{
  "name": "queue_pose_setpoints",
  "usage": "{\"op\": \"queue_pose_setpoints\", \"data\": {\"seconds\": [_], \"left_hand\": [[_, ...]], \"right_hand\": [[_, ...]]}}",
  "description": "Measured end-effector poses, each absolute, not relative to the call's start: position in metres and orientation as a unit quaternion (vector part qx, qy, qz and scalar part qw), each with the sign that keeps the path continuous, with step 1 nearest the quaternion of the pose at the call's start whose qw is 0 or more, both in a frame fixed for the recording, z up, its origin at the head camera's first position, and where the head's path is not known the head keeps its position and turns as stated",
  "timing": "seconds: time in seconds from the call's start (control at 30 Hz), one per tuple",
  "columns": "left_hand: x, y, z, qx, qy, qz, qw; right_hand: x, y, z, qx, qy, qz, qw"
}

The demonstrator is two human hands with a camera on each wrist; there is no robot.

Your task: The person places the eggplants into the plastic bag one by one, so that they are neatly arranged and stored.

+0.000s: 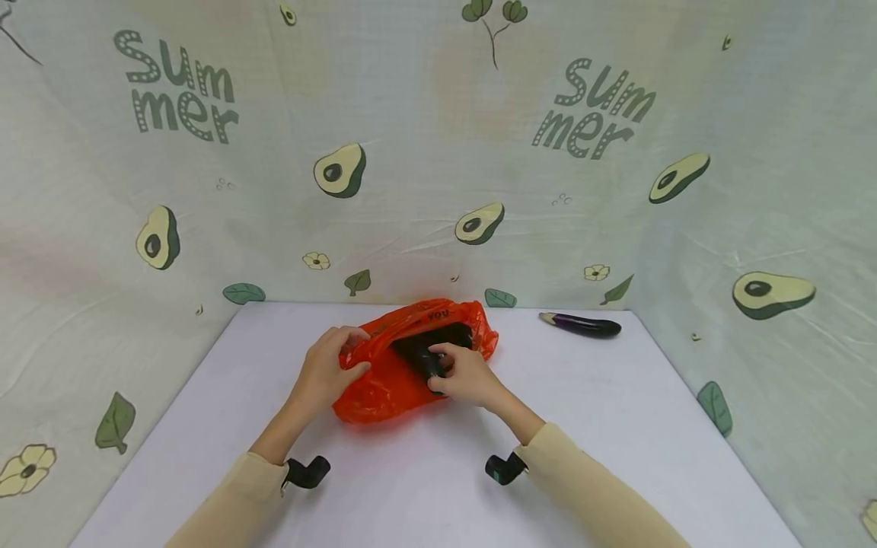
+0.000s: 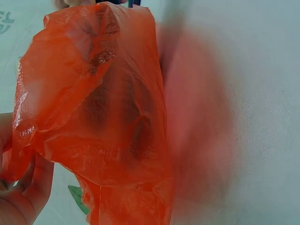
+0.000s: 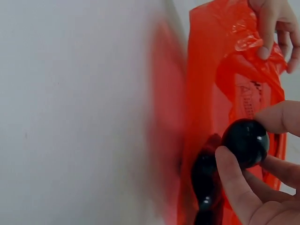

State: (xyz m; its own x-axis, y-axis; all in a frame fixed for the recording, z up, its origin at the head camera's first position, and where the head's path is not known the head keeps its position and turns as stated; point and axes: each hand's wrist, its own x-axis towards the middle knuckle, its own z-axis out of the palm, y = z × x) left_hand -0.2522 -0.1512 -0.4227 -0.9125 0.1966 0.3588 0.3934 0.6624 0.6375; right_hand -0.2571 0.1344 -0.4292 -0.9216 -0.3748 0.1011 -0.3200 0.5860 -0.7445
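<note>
A crinkled red plastic bag lies on the table with its mouth spread. My left hand grips the bag's rim at its left side, thumb and fingers on the film. At the mouth, my right hand pinches a glossy dark eggplant near its rounded end. The right wrist view shows that end between thumb and fingers. Another dark shiny shape, probably a second eggplant, lies beside it within the bag. Through the film in the left wrist view, dark shapes show only dimly.
A long purple eggplant with a pale stem end rests at the table's back right. The white table meets a printed cloth behind and at both sides. Black wrist cameras sit at both cuffs.
</note>
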Motion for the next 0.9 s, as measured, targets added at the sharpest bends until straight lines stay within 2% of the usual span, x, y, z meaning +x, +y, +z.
{"op": "queue_pose_setpoints", "data": {"seconds": [0.3, 0.57, 0.9], "left_hand": [[-0.254, -0.152, -0.423, -0.159, -0.903, -0.379, 0.127], [-0.252, -0.154, -0.423, -0.160, -0.904, -0.374, 0.128], [-0.251, -0.154, -0.424, -0.153, -0.907, -0.372, 0.120]], "right_hand": [[-0.261, 0.116, -0.446, -0.175, 0.890, -0.421, 0.022], [-0.260, 0.103, -0.453, -0.195, 0.894, -0.403, 0.002], [-0.260, 0.092, -0.465, -0.184, 0.900, -0.395, 0.001]]}}
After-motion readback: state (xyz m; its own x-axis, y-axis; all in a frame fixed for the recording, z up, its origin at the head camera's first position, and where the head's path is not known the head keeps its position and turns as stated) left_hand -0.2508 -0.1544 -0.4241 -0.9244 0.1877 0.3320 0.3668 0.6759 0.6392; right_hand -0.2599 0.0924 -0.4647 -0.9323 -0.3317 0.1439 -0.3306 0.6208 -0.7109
